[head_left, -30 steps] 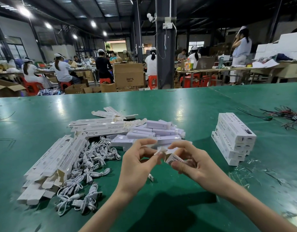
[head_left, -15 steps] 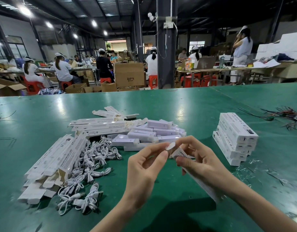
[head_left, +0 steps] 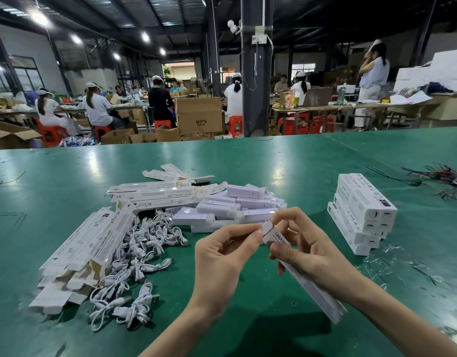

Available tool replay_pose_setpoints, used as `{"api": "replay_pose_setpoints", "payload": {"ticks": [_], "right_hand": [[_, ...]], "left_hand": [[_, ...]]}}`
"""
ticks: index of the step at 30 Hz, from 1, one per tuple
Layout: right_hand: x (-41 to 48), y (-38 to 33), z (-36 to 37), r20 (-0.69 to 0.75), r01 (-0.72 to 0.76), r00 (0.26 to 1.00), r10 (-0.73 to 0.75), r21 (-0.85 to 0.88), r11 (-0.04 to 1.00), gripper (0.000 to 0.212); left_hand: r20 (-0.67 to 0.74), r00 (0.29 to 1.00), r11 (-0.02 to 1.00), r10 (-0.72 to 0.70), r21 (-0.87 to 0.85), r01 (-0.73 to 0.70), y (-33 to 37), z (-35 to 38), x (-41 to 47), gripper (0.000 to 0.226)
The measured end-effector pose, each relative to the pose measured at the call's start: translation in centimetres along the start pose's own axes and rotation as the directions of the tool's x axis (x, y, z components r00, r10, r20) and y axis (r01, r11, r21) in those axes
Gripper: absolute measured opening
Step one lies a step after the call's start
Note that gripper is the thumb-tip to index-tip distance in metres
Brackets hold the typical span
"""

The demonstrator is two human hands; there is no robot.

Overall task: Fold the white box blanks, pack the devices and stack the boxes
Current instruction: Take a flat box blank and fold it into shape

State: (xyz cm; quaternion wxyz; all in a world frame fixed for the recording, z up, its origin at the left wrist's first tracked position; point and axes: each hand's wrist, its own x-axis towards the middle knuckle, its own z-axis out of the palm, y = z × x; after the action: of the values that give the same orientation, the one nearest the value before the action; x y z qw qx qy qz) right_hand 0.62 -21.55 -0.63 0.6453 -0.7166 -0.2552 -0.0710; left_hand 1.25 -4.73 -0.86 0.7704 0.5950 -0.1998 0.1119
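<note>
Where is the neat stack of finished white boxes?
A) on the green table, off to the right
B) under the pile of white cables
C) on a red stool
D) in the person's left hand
A: the stack of boxes stands on the green table, to the right of the right hand and far from the white cables.

Green counter (head_left: pixel 307 191) lies open between the heap of pale oblong devices (head_left: pixel 237 204) and the stacked white cardboard boxes (head_left: pixel 361 212).
</note>
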Motion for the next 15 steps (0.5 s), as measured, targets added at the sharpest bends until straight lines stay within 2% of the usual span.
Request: {"api": "replay_pose_setpoints", "payload": {"ticks": [7, 15], "right_hand": [[-0.02, 0.22, 0.22, 0.000, 0.007, 1.000, -0.007, -0.050, 0.999, 0.028], [-0.33, 0.27, 0.62, -0.015, -0.003, 1.000, 0.002, -0.086, 0.996, 0.025]], "left_hand": [[-0.009, 0.992, 0.992, -0.126, 0.001, 0.126, -0.06, -0.35, 0.48, 0.015], [0.018, 0.991, 0.990, -0.133, 0.045, 0.132, -0.09, -0.56, 0.72, 0.017]]}}
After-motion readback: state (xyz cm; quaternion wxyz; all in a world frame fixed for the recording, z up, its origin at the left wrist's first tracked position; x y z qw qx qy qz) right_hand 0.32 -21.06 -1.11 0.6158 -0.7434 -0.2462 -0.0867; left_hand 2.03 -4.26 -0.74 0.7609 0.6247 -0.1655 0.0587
